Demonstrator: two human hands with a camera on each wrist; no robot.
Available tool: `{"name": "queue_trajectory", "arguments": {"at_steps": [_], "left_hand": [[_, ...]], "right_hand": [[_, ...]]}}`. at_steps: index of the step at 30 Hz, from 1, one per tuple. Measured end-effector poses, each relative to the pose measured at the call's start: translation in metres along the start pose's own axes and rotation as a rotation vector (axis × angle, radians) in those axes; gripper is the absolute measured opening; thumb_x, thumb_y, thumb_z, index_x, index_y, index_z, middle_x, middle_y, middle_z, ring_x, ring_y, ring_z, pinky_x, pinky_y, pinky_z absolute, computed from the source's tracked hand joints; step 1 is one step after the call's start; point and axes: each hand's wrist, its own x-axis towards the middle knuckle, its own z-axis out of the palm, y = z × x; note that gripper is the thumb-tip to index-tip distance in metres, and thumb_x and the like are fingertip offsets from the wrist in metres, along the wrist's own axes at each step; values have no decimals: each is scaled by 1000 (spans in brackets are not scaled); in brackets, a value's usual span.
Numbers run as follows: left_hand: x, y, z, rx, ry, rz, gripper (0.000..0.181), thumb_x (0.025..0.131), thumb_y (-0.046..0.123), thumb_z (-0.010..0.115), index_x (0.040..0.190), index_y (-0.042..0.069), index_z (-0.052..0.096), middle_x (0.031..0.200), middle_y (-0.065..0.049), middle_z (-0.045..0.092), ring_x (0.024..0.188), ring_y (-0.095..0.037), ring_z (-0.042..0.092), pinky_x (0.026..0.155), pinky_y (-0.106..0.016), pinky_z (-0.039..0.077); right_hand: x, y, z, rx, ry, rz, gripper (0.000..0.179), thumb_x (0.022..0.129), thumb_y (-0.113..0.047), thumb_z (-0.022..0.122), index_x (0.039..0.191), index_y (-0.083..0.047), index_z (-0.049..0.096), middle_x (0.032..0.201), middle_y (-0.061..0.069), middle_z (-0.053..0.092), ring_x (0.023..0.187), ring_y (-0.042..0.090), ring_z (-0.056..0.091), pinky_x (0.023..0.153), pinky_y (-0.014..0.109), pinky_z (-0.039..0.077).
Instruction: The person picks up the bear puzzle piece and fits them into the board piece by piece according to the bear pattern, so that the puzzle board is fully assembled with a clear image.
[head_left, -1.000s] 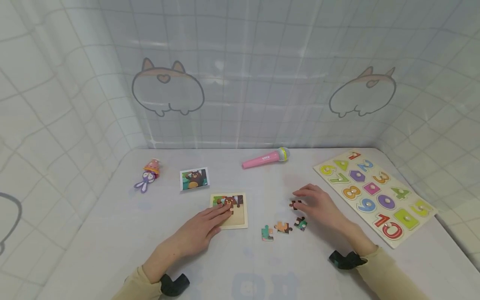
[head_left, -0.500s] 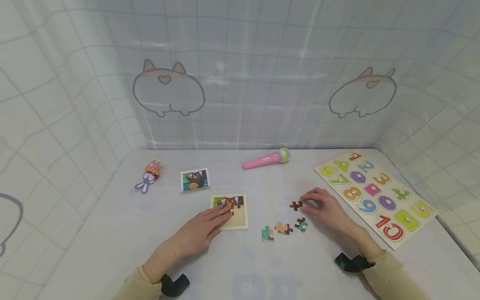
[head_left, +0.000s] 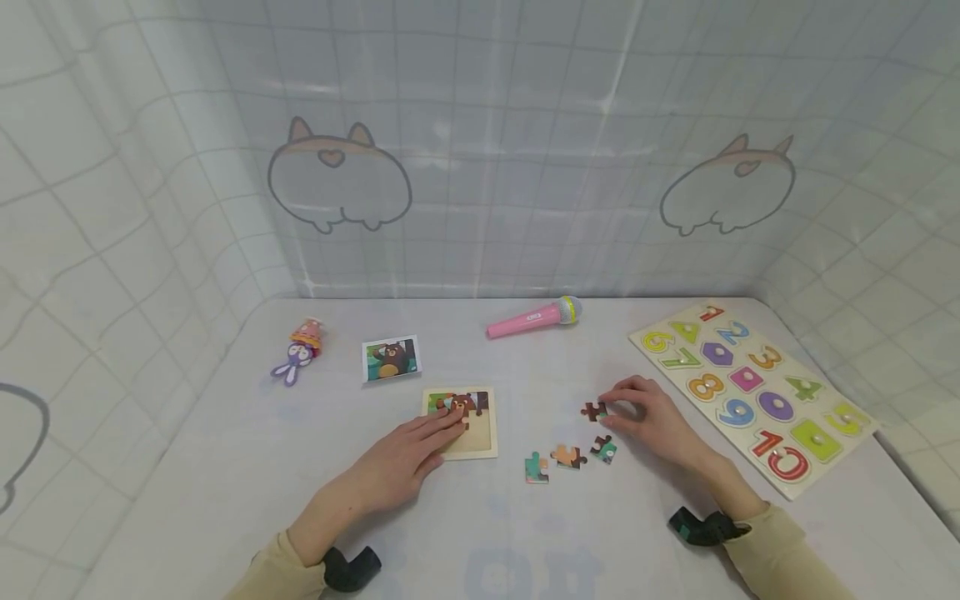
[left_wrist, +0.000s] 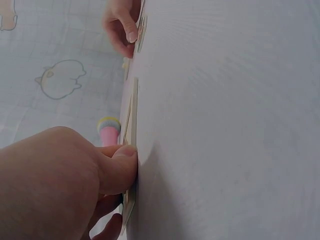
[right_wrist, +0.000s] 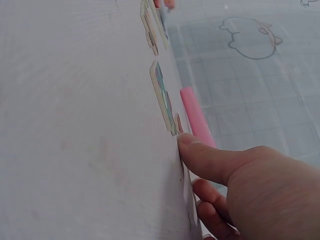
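My left hand (head_left: 405, 457) lies with extended fingers over the small wooden bear puzzle board (head_left: 483, 446), its fingertips on the brown bear pieces in the upper part. In the left wrist view the thumb (left_wrist: 122, 162) touches the board's near edge. On the right, the thumb and index finger of my right hand (head_left: 648, 419) pinch the right side of a dark brown jigsaw piece (head_left: 592, 411) lying on the table. Three loose jigsaw pieces lie nearer me: a teal one (head_left: 536, 468), an orange and brown one (head_left: 569, 457), and a green and brown one (head_left: 603, 449).
A bear picture card (head_left: 391, 359) lies behind the board, with a purple rabbit toy (head_left: 297, 354) farther left. A pink toy microphone (head_left: 532, 318) lies at the back. At the right is a number and shape peg board (head_left: 750, 396). Tile-patterned sheets surround the table.
My right hand has drawn back slightly to the right, uncovering more of the dark brown piece, and its thumb and finger now sit at that piece's right side. The left hand stays put.
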Motion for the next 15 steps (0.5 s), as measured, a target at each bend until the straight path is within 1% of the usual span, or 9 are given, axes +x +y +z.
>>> {"name": "queue_trajectory", "arguments": {"at_steps": [9, 15], "left_hand": [[2, 1, -1, -6, -12, -11, 50, 103, 19, 54, 152, 14, 44, 161, -3, 37, 149, -28, 33, 119, -49, 32], [1, 1, 0, 4, -10, -19, 50, 103, 20, 54, 152, 15, 44, 161, -3, 37, 149, -28, 33, 120, -48, 32]], "right_hand": [[1, 2, 1, 3, 4, -15, 27, 82, -14, 83, 108, -14, 76, 109, 2, 62, 106, 22, 54, 92, 35, 45], [1, 1, 1, -23, 8, -18, 24, 81, -13, 83, 104, -14, 75, 110, 3, 62, 106, 23, 53, 91, 38, 44]]}}
